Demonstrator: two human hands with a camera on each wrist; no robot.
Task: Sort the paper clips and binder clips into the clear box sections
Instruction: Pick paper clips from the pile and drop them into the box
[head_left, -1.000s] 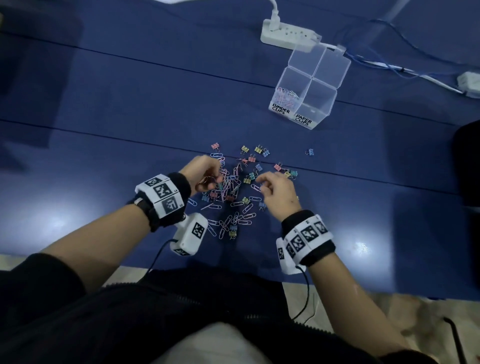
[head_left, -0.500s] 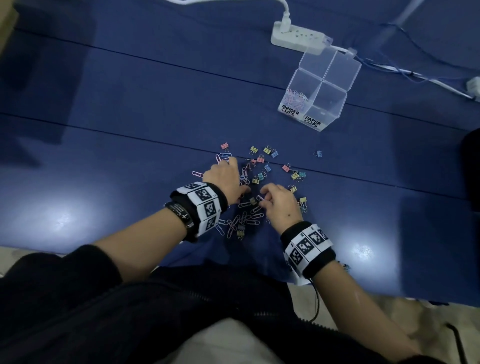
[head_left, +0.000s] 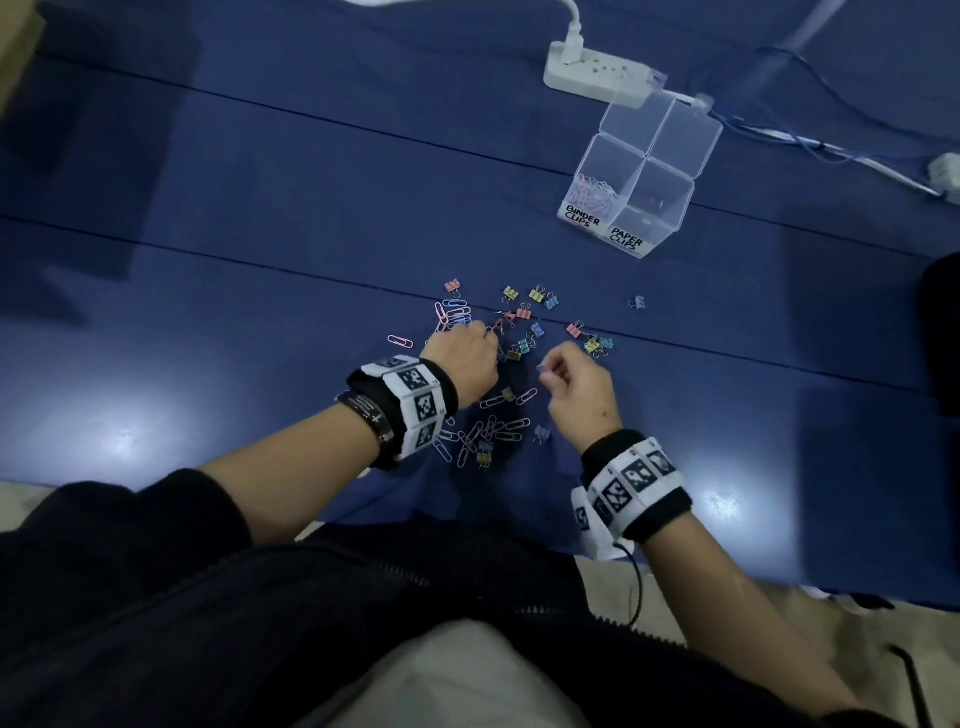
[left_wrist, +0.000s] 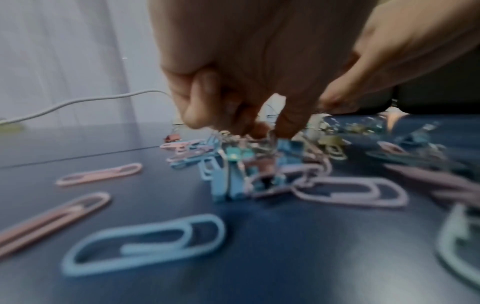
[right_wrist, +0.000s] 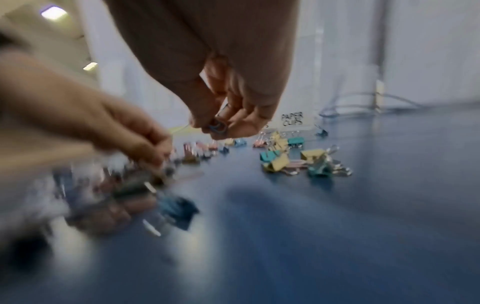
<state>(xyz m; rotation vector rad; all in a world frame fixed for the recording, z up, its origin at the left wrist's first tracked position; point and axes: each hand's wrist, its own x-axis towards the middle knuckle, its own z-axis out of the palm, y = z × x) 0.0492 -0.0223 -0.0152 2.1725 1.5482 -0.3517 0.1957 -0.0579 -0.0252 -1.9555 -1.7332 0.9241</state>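
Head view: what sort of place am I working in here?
Probably an office or lab desk set up for a sorting job: a blue tabletop, a labelled clear box, a white power strip with loose cables, and clips scattered between both hands.

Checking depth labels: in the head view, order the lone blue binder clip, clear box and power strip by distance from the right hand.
1. Lone blue binder clip, just ahead-right of the right hand.
2. Clear box, farther ahead.
3. Power strip, behind the box.
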